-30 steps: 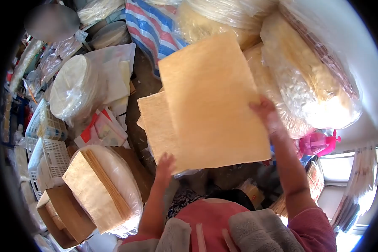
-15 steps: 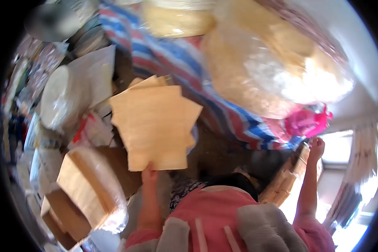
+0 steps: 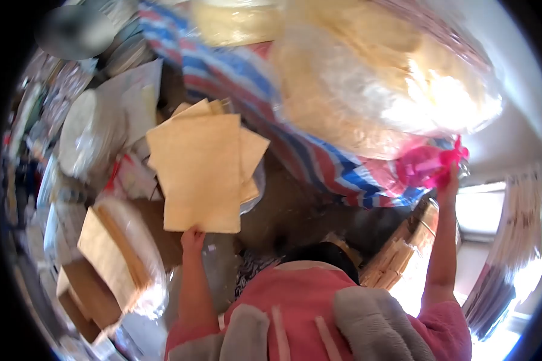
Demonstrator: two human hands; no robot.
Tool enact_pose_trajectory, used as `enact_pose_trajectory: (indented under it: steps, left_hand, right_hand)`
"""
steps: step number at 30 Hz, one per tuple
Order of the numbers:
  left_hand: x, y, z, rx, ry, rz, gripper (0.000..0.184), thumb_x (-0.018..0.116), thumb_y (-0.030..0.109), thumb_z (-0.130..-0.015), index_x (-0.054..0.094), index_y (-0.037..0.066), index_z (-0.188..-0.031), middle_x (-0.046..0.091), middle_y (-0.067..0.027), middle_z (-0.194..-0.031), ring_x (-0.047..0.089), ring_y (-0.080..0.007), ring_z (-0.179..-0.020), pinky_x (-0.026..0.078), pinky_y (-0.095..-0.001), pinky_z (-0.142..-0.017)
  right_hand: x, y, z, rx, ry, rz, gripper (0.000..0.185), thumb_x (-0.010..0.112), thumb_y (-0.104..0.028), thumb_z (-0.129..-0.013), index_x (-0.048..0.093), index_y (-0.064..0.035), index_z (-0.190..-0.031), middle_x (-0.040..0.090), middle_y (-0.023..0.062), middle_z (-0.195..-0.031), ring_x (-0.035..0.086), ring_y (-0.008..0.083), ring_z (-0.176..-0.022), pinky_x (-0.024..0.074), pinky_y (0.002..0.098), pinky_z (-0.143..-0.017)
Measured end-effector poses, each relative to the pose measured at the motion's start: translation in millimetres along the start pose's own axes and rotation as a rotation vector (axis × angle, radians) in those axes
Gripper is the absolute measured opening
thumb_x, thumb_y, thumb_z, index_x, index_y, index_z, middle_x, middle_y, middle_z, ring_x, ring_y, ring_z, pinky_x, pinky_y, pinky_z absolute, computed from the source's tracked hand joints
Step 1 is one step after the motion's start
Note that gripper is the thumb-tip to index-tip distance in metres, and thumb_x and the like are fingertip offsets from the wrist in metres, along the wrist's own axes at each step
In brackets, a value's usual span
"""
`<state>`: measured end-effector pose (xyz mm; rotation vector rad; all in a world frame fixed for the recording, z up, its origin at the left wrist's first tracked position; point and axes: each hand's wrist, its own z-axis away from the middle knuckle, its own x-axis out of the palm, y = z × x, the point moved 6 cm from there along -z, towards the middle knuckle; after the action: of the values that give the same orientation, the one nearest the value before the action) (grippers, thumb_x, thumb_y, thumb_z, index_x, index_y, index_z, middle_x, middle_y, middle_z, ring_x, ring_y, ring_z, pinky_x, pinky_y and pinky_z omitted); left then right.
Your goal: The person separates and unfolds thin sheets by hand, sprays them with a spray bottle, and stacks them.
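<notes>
My left hand (image 3: 193, 238) pinches the near edge of a tan square sheet (image 3: 202, 174), thumb on top. More tan sheets (image 3: 254, 150) of the same kind lie fanned out beneath it at various angles; whether they are loose or held with it, I cannot tell. Off to the right, my right hand (image 3: 448, 182) is closed at the gathered end of a bright pink plastic bag (image 3: 418, 167), its fingers partly covered by the pink film. The bag rests at the end of a striped woven plastic sheet (image 3: 355, 174), beside a large clear bag of yellowish material (image 3: 343, 90).
At the left stands an open cardboard box (image 3: 93, 289) with a plastic-wrapped stack of brown sheets (image 3: 117, 256). Behind it is a wrapped roll of white material (image 3: 90, 135). A tied brown bundle (image 3: 403, 249) leans near my right arm, and stacked sheets (image 3: 512, 240) line the right side.
My right hand has moved up from just below the pink bag onto its gathered end. My left hand and the tan sheet have shifted slightly left in view.
</notes>
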<state>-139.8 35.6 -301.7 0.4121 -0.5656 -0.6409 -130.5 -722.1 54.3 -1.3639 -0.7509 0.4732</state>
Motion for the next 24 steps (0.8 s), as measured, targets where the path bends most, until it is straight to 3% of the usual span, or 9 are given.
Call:
enact_pose_trajectory:
  steps: [4,9,11,14,15,17,19,22,24]
  left_hand:
    - [-12.1,-14.2,8.4,-0.077,0.049,-0.015,0.012,0.055,-0.003,-0.068,0.057,0.002,-0.079,0.056,-0.0065,-0.074,0.056,-0.0193,-0.071,0.05,-0.0359,-0.068]
    - [-10.4,-34.2,11.1,-0.093,-0.164,0.001,0.039,0.049,-0.001,-0.072,0.051,0.004,-0.111,0.056,-0.005,-0.108,0.057,-0.0205,-0.095,0.047,-0.0341,-0.079]
    - [-3.1,-34.5,24.1,-0.106,-0.127,0.113,0.045,0.048,0.0,-0.074,0.046,0.004,-0.119,0.055,-0.0064,-0.112,0.056,-0.0218,-0.099,0.047,-0.0339,-0.079]
    - [-7.5,-36.5,30.0,-0.119,-0.029,0.127,0.05,0.048,0.0,-0.076,0.039,0.004,-0.125,0.054,-0.0098,-0.115,0.055,-0.0231,-0.102,0.047,-0.0363,-0.08]
    - [-10.4,-36.4,28.8,-0.121,-0.027,0.127,0.05,0.048,-0.001,-0.076,0.039,0.003,-0.125,0.054,-0.0104,-0.114,0.056,-0.0237,-0.102,0.047,-0.0373,-0.08]
    - [-16.1,-37.7,24.6,-0.121,-0.018,0.116,0.05,0.049,-0.001,-0.077,0.038,0.002,-0.126,0.054,-0.0115,-0.113,0.056,-0.025,-0.102,0.047,-0.0394,-0.08]
    - [-19.1,-37.3,20.5,-0.09,-0.004,0.12,0.05,0.05,-0.001,-0.077,0.038,0.002,-0.125,0.056,-0.0113,-0.109,0.057,-0.0257,-0.099,0.047,-0.0407,-0.08]
    - [-18.0,-38.4,18.8,-0.063,0.019,0.145,0.049,0.051,0.0,-0.078,0.039,0.002,-0.125,0.057,-0.0104,-0.103,0.058,-0.0259,-0.094,0.047,-0.041,-0.079]
    - [-16.0,-38.5,18.9,-0.054,0.044,0.16,0.047,0.052,0.0,-0.078,0.04,0.002,-0.123,0.058,-0.0095,-0.099,0.059,-0.0249,-0.09,0.047,-0.0405,-0.078]
  right_hand:
    - [-19.0,-11.8,33.0,0.062,-0.17,-0.078,0.036,0.041,-0.043,-0.092,0.051,-0.0088,-0.089,0.041,-0.0013,-0.058,0.042,0.0102,-0.049,0.0369,0.0261,-0.044]
    - [31.9,-35.0,124.2,0.148,-0.369,0.276,0.061,0.027,-0.065,-0.085,0.051,-0.0085,-0.082,0.044,-0.0006,-0.054,0.038,0.0113,-0.042,0.0307,0.0239,-0.037]
    - [29.7,0.8,122.1,0.376,-0.347,0.382,0.064,0.029,-0.067,-0.084,0.054,-0.008,-0.078,0.042,-0.0014,-0.049,0.039,0.0101,-0.038,0.0296,0.0228,-0.036]
    - [108.4,52.3,155.4,0.703,-0.586,0.315,0.054,0.036,-0.057,-0.087,0.054,-0.0064,-0.082,0.04,-0.0019,-0.049,0.035,0.0089,-0.034,0.0296,0.0208,-0.03]
    - [155.1,79.7,174.1,0.689,-0.81,0.366,0.053,0.037,-0.054,-0.088,0.055,-0.0045,-0.083,0.041,-0.0004,-0.048,0.036,0.0094,-0.033,0.0293,0.0206,-0.03]
    - [200.0,95.4,192.0,0.623,-0.979,0.521,0.045,0.042,-0.045,-0.09,0.056,-0.0031,-0.08,0.046,0.0012,-0.05,0.039,0.0085,-0.034,0.0303,0.0214,-0.032]
    - [234.7,107.8,204.9,0.616,-1.004,0.78,0.041,0.044,-0.041,-0.09,0.058,-0.0062,-0.076,0.049,0.0009,-0.052,0.042,0.0075,-0.037,0.0308,0.0211,-0.034]
    - [278.7,123.4,203.5,0.299,-1.138,0.999,0.038,0.045,-0.039,-0.091,0.058,-0.007,-0.073,0.048,-0.0005,-0.053,0.041,0.0056,-0.04,0.031,0.021,-0.037]
    - [296.1,127.3,196.8,0.306,-1.047,0.855,0.038,0.046,-0.037,-0.091,0.057,-0.0066,-0.071,0.048,-0.0015,-0.053,0.042,0.0048,-0.043,0.0314,0.0214,-0.039]
